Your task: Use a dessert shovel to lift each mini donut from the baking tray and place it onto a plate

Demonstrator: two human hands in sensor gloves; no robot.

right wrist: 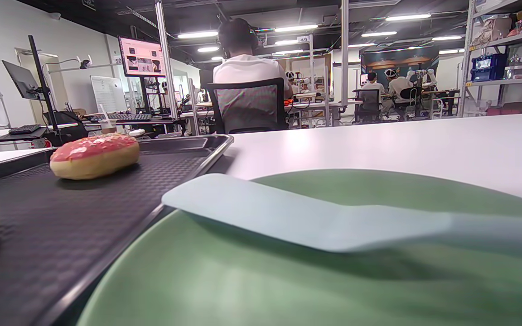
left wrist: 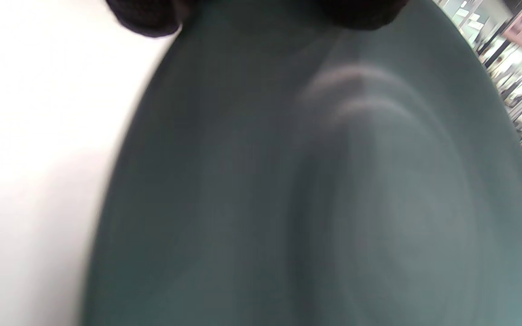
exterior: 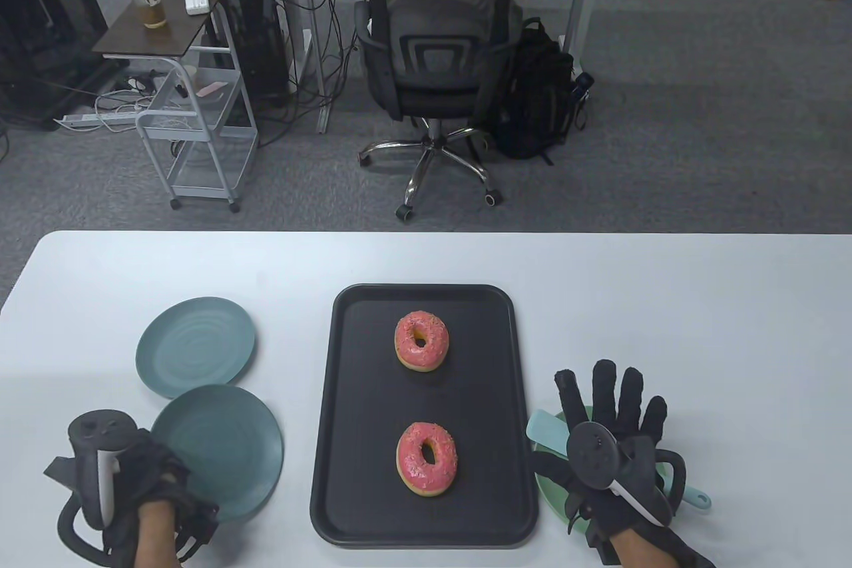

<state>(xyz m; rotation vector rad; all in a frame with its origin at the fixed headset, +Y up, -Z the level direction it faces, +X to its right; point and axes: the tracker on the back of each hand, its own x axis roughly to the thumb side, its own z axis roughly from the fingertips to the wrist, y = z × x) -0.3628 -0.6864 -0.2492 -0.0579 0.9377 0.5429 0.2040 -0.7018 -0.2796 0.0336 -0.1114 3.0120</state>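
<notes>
A black baking tray in the table's middle carries two pink-iced donuts, the far donut and the near donut. To its right, a light blue dessert shovel lies on a pale green plate. My right hand spreads straight fingers above both and holds nothing. The right wrist view shows the shovel flat on that plate, beside the tray and far donut. My left hand sits at the near teal plate's rim; its grip is hidden. The blurred plate fills the left wrist view.
A second teal plate lies behind the near one, left of the tray. The white table's far edge runs behind the tray. Beyond it stand an office chair with a seated person and a small cart.
</notes>
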